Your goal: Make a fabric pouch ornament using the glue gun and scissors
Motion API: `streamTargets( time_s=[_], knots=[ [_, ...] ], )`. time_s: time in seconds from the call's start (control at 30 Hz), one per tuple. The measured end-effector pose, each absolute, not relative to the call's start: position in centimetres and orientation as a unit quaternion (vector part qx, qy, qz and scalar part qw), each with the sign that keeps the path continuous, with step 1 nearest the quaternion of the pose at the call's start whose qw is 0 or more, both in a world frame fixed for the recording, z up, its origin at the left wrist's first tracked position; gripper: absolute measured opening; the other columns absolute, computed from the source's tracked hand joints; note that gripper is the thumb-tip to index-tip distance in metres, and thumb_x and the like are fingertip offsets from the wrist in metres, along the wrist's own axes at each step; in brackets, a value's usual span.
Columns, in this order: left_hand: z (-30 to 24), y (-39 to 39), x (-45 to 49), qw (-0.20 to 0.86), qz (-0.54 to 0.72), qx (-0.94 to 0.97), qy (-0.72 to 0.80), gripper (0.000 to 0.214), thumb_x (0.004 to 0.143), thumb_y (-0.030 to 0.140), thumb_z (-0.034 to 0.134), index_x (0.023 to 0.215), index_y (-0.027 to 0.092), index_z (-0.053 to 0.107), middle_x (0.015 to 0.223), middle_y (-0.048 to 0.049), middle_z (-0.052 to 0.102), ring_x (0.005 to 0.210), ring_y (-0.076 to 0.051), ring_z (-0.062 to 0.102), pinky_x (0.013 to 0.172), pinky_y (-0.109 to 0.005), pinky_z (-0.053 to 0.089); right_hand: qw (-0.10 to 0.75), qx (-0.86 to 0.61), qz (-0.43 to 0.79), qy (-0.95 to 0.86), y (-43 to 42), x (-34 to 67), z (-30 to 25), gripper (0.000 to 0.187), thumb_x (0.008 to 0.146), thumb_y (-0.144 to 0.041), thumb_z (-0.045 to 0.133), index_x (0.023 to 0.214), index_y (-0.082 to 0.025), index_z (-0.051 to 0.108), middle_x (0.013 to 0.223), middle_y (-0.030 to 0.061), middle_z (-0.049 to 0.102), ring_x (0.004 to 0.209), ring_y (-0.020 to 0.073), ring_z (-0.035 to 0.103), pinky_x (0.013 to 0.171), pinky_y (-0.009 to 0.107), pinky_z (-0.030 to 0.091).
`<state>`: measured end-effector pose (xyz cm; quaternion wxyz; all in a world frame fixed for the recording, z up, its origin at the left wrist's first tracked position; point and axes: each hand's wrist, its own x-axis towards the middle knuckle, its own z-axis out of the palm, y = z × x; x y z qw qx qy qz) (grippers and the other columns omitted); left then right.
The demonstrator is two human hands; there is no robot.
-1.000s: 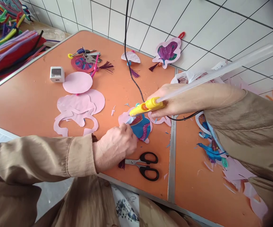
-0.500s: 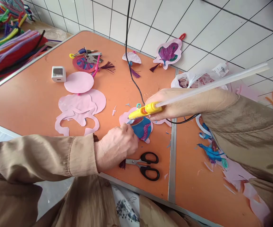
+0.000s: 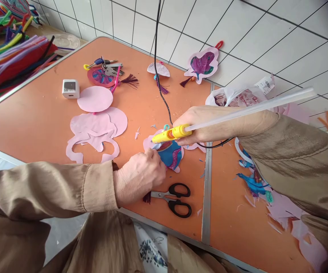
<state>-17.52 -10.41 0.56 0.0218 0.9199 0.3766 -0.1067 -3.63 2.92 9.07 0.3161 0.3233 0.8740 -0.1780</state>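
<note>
My right hand [image 3: 198, 123] is closed round a yellow hot glue gun [image 3: 172, 133], with a long clear glue stick [image 3: 252, 110] jutting from its back. The gun's tip is over a blue and purple painted paper cutout [image 3: 171, 155] with a pink backing. My left hand [image 3: 142, 170] is closed at the cutout's near left edge, pinching its paper; the fingertips are partly hidden. Black-handled scissors [image 3: 178, 200] lie by my left hand, and a dark tassel [image 3: 147, 197] shows beneath that hand.
Pink paper cutouts [image 3: 92, 125], a white charger block [image 3: 70, 88] and keys [image 3: 111, 69] lie at left. Finished tasselled ornaments [image 3: 202, 64] lie along the wall. A black cord [image 3: 165, 102] hangs across the table. Paper scraps [image 3: 255, 182] lie at right, pipe cleaners [image 3: 13, 64] at far left.
My right hand and the glue gun have shifted slightly left, and the rear end of the glue stick has dipped. The cord has swayed a little to the right. My left hand stays put.
</note>
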Motion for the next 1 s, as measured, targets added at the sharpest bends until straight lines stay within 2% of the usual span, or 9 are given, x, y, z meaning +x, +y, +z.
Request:
streamTargets(
  time_s=[0.23, 0.43, 0.6, 0.87, 1.0],
  knots=[
    [0.6, -10.4, -17.5, 0.034, -0.114, 0.916, 0.382, 0.028, 0.094, -0.005, 0.044, 0.097, 0.008, 0.069, 0.094, -0.0165, 0.070, 0.088, -0.027, 0.068, 0.049, -0.030, 0.038, 0.317, 0.351, -0.150, 0.869, 3.3, -3.0, 9.0, 0.028, 0.088, -0.032, 0.059, 0.063, -0.022, 0.049, 0.060, -0.0010, 0.058, 0.052, 0.0150, 0.047, 0.054, 0.033, 0.028],
    [0.6, -10.5, -17.7, 0.030, -0.109, 0.919, 0.378, 0.036, 0.095, -0.006, 0.038, 0.101, 0.009, 0.070, 0.099, -0.0167, 0.072, 0.091, -0.026, 0.068, 0.054, -0.030, 0.042, 0.316, 0.340, -0.168, 0.870, 3.3, -2.8, 8.8, 0.025, 0.085, -0.029, 0.062, 0.064, -0.022, 0.052, 0.064, 0.0005, 0.061, 0.059, 0.0172, 0.054, 0.059, 0.032, 0.031],
    [0.6, -10.5, -17.8, 0.030, -0.094, 0.919, 0.383, 0.029, 0.092, -0.007, 0.044, 0.095, 0.009, 0.068, 0.093, -0.0155, 0.071, 0.087, -0.026, 0.068, 0.051, -0.030, 0.040, 0.285, 0.345, -0.173, 0.877, 3.9, -2.1, 8.7, 0.027, 0.086, -0.036, 0.060, 0.064, -0.023, 0.054, 0.061, -0.0009, 0.059, 0.054, 0.0160, 0.049, 0.056, 0.032, 0.029],
    [0.5, -10.3, -17.6, 0.044, -0.124, 0.915, 0.381, 0.032, 0.093, -0.006, 0.041, 0.099, 0.008, 0.069, 0.098, -0.0182, 0.071, 0.091, -0.027, 0.069, 0.057, -0.029, 0.051, 0.307, 0.320, -0.182, 0.878, 3.7, -2.4, 8.7, 0.022, 0.084, -0.031, 0.061, 0.065, -0.023, 0.055, 0.063, 0.0000, 0.064, 0.056, 0.0175, 0.055, 0.057, 0.031, 0.032],
    [0.4, -10.5, -17.7, 0.039, -0.112, 0.918, 0.378, 0.032, 0.094, -0.006, 0.040, 0.098, 0.008, 0.069, 0.099, -0.0188, 0.071, 0.092, -0.028, 0.069, 0.059, -0.030, 0.052, 0.300, 0.347, -0.146, 0.877, 3.6, -2.8, 8.8, 0.025, 0.082, -0.033, 0.063, 0.063, -0.023, 0.052, 0.058, -0.0014, 0.060, 0.049, 0.0156, 0.048, 0.053, 0.032, 0.028]
  ],
)
